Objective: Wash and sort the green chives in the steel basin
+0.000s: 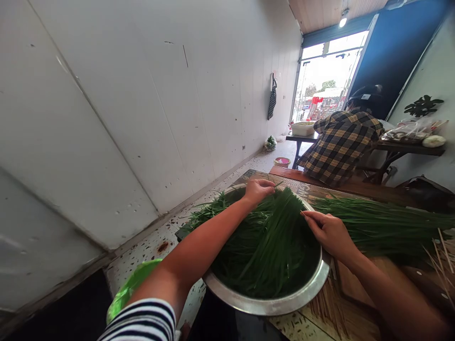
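Note:
A wide metal bowl (265,308) holds many long green garlic chives (245,246). Inside it, a flat row of chives (280,227) fans downward, its cut ends lined up along the top between my hands. My left hand (259,192) is closed in a pinch at the left end of that row, with a thin greenish stalk poking out past the fingertips. At the other end, my right hand (325,229) pinches a thin bamboo skewer, whose tip shows by the thumb and forefinger. The chives hide whatever length of skewer runs through them.
More chives (384,222) lie on the table to the right, beside a wooden board (359,279) and loose skewers (329,303). A green-bagged bin (131,284) stands at lower left. Ahead, a person in a plaid shirt (344,142) sits on a bench (284,174).

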Demonstrator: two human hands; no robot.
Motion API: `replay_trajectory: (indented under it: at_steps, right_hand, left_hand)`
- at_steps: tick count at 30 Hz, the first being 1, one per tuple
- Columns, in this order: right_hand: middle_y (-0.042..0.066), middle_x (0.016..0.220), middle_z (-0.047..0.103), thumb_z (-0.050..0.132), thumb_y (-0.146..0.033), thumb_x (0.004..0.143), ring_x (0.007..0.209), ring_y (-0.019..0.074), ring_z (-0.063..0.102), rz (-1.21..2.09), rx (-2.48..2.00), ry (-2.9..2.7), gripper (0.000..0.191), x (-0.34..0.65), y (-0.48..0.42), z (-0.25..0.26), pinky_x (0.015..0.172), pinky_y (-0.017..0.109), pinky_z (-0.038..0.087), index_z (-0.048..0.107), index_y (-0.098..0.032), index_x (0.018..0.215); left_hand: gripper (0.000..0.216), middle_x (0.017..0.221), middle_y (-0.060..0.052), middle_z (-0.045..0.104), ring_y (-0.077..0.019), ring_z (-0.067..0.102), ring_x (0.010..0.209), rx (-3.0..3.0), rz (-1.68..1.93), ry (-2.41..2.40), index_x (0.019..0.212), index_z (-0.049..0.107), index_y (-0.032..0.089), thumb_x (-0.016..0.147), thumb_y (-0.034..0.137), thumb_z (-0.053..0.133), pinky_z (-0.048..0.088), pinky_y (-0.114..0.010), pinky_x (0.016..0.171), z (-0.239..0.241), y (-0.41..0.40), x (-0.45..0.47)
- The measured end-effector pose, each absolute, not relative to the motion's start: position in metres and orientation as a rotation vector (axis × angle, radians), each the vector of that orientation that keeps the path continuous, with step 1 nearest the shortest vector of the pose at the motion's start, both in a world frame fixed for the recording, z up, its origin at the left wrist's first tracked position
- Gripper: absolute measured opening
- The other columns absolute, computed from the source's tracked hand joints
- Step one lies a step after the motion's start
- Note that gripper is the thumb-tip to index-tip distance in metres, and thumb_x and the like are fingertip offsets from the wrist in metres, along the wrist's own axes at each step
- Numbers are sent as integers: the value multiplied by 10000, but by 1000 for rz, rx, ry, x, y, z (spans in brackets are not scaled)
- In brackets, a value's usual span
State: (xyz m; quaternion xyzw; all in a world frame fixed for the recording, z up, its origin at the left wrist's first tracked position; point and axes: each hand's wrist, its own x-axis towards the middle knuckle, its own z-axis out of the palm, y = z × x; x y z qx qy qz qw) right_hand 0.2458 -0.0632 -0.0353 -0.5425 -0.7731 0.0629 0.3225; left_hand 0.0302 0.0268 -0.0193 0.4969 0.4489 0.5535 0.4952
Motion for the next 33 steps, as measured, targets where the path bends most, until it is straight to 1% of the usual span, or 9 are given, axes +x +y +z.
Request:
replay_trajectory:
  at_steps: [3,8,14,20,25,28,33]
  right_hand:
    - [13,732,722,447,-376,833,612,164,579,173,-1421,-2024,338,245,-63,-35,648,289,434,716,-218,963]
    - [6,736,727,449,-362,834,590,158,584,183,-1423,-2025,327,244,-65,-32,660,296,437,719,-221,954]
    - [4,822,737,450,-346,833,659,164,624,192,-1423,-2020,314,243,-66,-31,686,297,443,716,-236,959]
    - [5,764,733,451,-355,831,621,160,609,183,-1428,-2024,320,244,-65,-31,657,292,447,718,-231,956]
    - [7,787,734,449,-357,831,642,167,611,162,-1409,-2029,318,243,-64,-31,641,290,457,718,-239,953]
    - [11,800,734,446,-354,833,652,168,616,146,-1399,-2022,314,243,-65,-31,636,287,462,718,-241,944]
    - [16,825,732,449,-351,831,688,171,625,156,-1402,-2009,311,244,-65,-30,649,283,465,713,-231,943]
  left_hand:
    - [150,617,-39,658,-108,621,582,1224,1335,1082,741,683,88,595,117,702,520,-249,649,-21,28,30]
    - [183,651,-50,674,-118,631,609,1281,1338,1086,759,690,93,587,152,714,527,-266,680,-25,30,28]
    - [196,685,-56,687,-119,628,639,1506,1360,1163,790,710,103,616,190,683,510,-250,680,-28,33,26]
    - [205,741,-59,702,-131,638,705,1605,1359,1208,797,720,119,629,230,678,504,-249,723,-30,38,23]
    - [202,745,-62,702,-127,633,706,1637,1338,1184,800,721,118,633,224,681,498,-245,728,-31,36,26]
    - [188,763,-62,704,-125,629,705,1677,1282,1126,794,723,121,639,217,678,495,-241,726,-26,28,30]
    - [185,800,-46,709,-128,631,737,1745,1145,1054,810,732,141,666,230,658,487,-230,748,2,15,18]
